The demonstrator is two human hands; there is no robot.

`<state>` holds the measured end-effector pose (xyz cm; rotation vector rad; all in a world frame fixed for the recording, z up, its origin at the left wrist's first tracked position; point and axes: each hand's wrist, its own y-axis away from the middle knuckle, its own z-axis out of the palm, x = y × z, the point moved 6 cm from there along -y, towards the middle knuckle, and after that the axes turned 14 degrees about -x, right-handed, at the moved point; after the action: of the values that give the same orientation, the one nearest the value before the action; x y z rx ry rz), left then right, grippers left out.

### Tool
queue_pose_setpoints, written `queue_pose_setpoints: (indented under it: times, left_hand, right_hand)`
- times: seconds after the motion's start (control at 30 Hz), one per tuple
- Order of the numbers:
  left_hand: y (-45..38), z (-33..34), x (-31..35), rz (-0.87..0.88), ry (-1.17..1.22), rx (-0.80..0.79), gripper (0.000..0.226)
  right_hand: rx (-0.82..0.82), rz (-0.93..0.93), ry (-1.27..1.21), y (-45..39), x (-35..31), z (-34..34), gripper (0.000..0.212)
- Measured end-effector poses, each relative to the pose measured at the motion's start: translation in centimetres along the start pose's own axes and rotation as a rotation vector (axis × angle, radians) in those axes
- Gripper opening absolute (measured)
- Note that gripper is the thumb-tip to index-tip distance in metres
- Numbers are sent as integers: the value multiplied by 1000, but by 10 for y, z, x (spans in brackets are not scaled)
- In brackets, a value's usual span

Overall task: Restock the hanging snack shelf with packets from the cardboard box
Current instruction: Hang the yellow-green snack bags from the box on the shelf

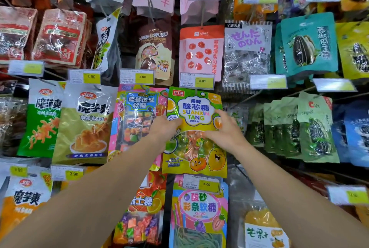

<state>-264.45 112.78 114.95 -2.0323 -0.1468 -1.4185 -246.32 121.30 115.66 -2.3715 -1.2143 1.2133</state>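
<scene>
Both hands hold a yellow-green "Suanxin Tang" candy packet (pixel 194 130) against the hanging snack shelf (pixel 245 98).

The packet hangs upright at the centre of the display, its top edge just under a yellow 5.00 price tag (pixel 197 81). The left hand (pixel 165 127) grips the packet's left edge with curled fingers; the right hand (pixel 224 130) grips the right edge, thumb across the clear window. Touching it on the left hangs a pink gummy packet (pixel 137 116); directly below, a second 5.00 price tag (pixel 201 183) sits over a pink-and-blue sour strip candy packet (pixel 198 213). Above hangs a pink hawthorn ball packet (pixel 201 52). Green sunflower seed packets (pixel 311 128) hang to the right, well apart from the hands.
</scene>
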Motion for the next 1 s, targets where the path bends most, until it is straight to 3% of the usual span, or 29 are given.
queue_pose_setpoints:
  times: [0.1,0.17,0.33,0.4,0.47,0.63,1.0]
  left_hand:
    - [9,-2,5,49,-375,66,34]
    - [15,-1,5,77,-520,88,39]
    - [38,9,-1,189,-819,137,80]
    - [39,10,-6,201,-897,123,84]
    - [32,17,-15,155,-974,8,78]
    - [17,32,-34,71,-904,-243,81]
    - [16,32,-43,123,-882,-331,79]
  right_hand:
    - [0,-27,20,1,11,4,96]
    - [24,-39,44,0,14,3,96]
    - [50,23,119,-9,21,8,94]
    - [56,58,160,-13,25,12,90]
    - [67,89,209,-15,28,14,89]
    - [122,105,302,-15,34,19,83]
    - [104,136,285,-20,31,36,80]
